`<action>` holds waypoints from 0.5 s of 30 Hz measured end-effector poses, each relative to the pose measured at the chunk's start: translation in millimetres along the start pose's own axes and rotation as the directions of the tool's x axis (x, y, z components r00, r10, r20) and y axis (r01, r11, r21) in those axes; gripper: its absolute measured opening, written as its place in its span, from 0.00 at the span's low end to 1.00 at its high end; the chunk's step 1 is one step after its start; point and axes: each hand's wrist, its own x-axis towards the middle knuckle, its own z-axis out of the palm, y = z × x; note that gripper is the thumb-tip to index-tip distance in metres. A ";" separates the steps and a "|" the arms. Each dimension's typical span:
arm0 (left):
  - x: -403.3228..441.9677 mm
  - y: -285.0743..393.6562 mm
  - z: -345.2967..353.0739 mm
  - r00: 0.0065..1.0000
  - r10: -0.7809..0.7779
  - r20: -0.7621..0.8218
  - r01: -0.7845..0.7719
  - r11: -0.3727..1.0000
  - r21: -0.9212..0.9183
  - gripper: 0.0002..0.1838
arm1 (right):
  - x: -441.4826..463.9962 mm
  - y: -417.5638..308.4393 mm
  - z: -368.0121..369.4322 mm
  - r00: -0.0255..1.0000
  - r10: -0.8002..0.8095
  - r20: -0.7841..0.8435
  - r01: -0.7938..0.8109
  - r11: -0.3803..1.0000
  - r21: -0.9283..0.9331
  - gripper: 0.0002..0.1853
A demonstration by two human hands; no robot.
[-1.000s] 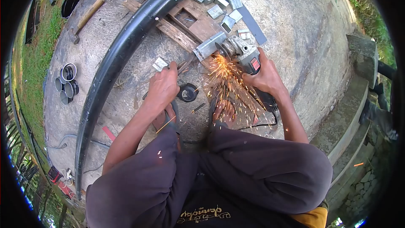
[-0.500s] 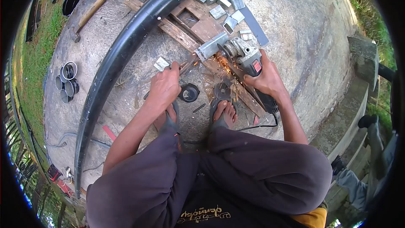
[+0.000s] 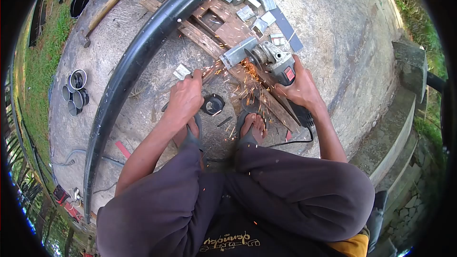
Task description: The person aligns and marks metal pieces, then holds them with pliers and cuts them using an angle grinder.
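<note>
My right hand [image 3: 303,88] is closed around the body of an angle grinder [image 3: 281,64]. The grinder's disc touches the near end of a short galvanized metal tube [image 3: 238,52], and orange sparks spray down toward my feet. The tube rests across wooden boards [image 3: 203,38]. My left hand [image 3: 184,96] makes a fist around a long, thin tool [image 3: 209,74] that points toward the tube; its jaws, if any, are lost among the sparks. Just right of that hand, a round black part [image 3: 213,104] lies on the concrete.
A long curved black pipe [image 3: 138,50] arches across the left side. Several cut tube pieces [image 3: 245,13] lie beyond the boards. A hammer [image 3: 101,16] and round pipe sections [image 3: 78,80] are farther left. The grinder's cord [image 3: 290,142] runs by my foot; concrete steps [image 3: 397,128] are at right.
Sparks now spread wider and reach lower, past my feet. Both hands and the tube stay nearly in place. The person on the right-hand steps has moved toward the bottom, mostly out of sight.
</note>
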 end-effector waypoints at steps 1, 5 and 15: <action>-0.1 -0.9 1.2 1.000 0.013 -0.001 -0.013 1.000 0.017 0.16 | -0.2 0.1 0.2 1.000 -0.002 -0.003 0.002 1.000 0.002 0.53; 0.0 -1.1 0.4 0.999 0.034 -0.014 -0.034 0.999 0.020 0.17 | 0.0 -1.1 -0.4 1.000 -0.001 0.001 0.001 1.000 0.026 0.52; -0.2 -2.7 4.4 0.999 0.039 -0.028 -0.038 0.998 0.042 0.17 | 1.2 -0.4 0.5 0.999 -0.033 -0.028 0.034 0.999 0.025 0.50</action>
